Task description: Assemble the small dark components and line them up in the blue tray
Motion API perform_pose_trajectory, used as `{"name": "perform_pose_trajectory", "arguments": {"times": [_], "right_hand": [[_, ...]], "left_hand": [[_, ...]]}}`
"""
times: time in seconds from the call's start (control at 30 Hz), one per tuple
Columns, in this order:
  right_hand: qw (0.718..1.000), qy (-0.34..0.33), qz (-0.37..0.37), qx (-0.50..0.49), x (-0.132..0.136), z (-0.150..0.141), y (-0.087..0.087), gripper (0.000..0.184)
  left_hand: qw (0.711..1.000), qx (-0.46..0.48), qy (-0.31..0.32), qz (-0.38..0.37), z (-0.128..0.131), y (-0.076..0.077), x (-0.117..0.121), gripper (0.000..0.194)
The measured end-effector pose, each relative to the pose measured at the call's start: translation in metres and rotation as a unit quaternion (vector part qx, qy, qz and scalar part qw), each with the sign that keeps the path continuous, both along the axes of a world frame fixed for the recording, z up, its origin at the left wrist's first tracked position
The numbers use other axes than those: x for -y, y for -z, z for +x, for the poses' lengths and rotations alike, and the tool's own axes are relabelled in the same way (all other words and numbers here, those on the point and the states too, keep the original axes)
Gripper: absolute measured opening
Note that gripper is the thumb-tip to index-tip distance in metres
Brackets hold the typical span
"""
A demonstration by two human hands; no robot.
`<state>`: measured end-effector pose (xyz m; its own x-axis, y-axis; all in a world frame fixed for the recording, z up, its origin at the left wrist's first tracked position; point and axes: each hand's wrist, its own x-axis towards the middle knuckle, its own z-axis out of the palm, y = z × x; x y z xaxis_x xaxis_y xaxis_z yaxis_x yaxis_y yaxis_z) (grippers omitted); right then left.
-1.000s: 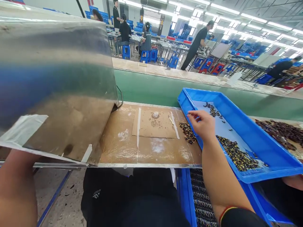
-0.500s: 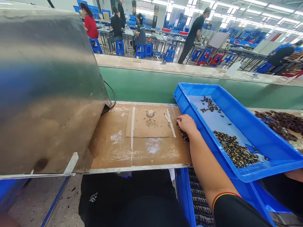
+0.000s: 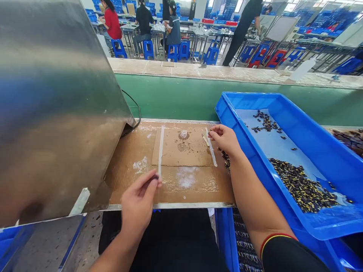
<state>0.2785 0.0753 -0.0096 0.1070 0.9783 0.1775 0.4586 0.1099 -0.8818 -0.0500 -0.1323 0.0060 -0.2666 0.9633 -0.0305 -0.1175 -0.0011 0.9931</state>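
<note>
My left hand (image 3: 138,198) is over the front left of the bench, with fingers and thumb pinched round a small dark piece (image 3: 155,176), mostly covered by the fingertips. At the right end of the cardboard sheet (image 3: 172,153), my right hand (image 3: 227,139) pinches a tiny dark part (image 3: 210,133), too small to make out fully. Beneath its wrist lies a small pile of black-and-yellow parts (image 3: 225,158). On the taped-down cardboard stand a small clear round pot (image 3: 183,134) and, near the right fingertips, a short pale stick (image 3: 205,141).
A big blue tray (image 3: 312,132) at right holds a heap of black-and-yellow parts (image 3: 303,187) on white paper. Below it, another blue tray (image 3: 225,238) has rows of dark pieces. A metal housing (image 3: 62,113) walls off the left. Several people work behind the green divider (image 3: 176,90).
My left hand has come into view from below with a small dark piece. My right hand has lifted off the small pile and moved to the edge of the cardboard.
</note>
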Motion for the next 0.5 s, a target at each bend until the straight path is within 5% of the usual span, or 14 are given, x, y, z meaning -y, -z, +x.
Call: {"name": "perform_pose_trajectory", "arguments": {"times": [0.2,0.5], "right_hand": [[0.991,-0.043,0.0,-0.123,-0.041,-0.048,0.005,0.029],[0.989,0.027,0.102,-0.102,-0.055,-0.061,0.047,0.027]], "left_hand": [[0.989,0.13,0.054,-0.056,0.041,0.014,-0.09,0.049],[0.995,0.059,0.072,0.044,0.053,0.02,-0.151,0.031]]}}
